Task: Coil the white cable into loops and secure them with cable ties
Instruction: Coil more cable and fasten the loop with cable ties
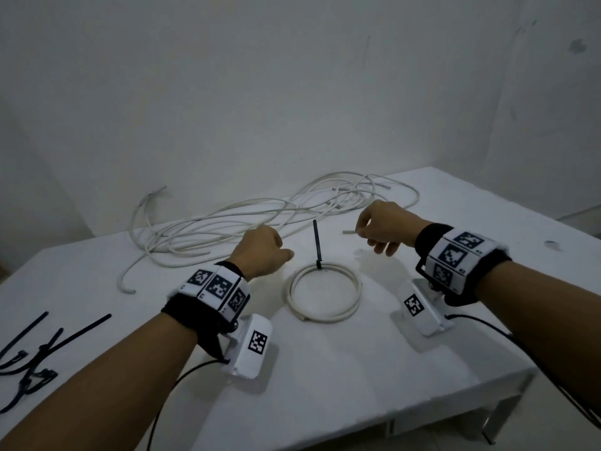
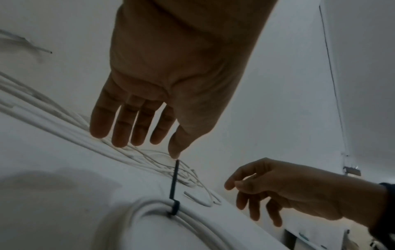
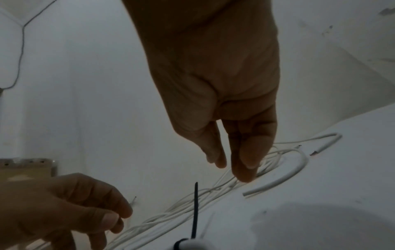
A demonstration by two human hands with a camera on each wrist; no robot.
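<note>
On the white table, spare black cable ties lie in a loose heap at the near left edge. Toward the middle sits a finished coil of white cable, bound at its far side by 1 black cable tie whose tail stands upright. The left hand hovers just left of that tail, fingers straight and relaxed, holding nothing. The right hand hangs just right of it, thumb and forefinger pinching a short white cable piece whose free end points left. Beyond both hands the loose white cable sprawls in tangled loops to the far edge of the table.
</note>
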